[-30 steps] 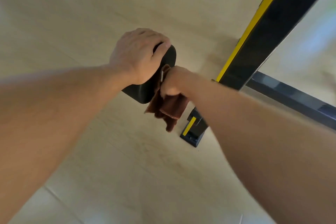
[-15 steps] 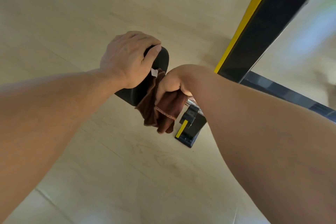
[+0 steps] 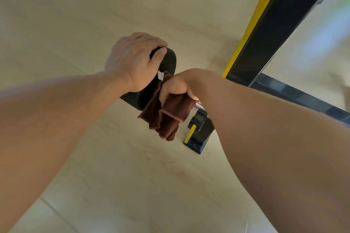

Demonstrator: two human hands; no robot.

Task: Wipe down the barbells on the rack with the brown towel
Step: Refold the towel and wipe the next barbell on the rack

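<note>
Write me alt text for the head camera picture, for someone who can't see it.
Seen from above, the left hand grips the black weight plate of a barbell while the right hand wraps a brown towel around the bar beside it. A black and yellow rack rises at right over a pale floor.

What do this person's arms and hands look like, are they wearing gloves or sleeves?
No gloves and no sleeves show. The left hand and the right hand are bare, and both forearms are uncovered as far back as the picture reaches. No watch, ring, band or marking is visible on either wrist or on the fingers. Clothing higher up the arms, if any, lies outside the view.
</note>
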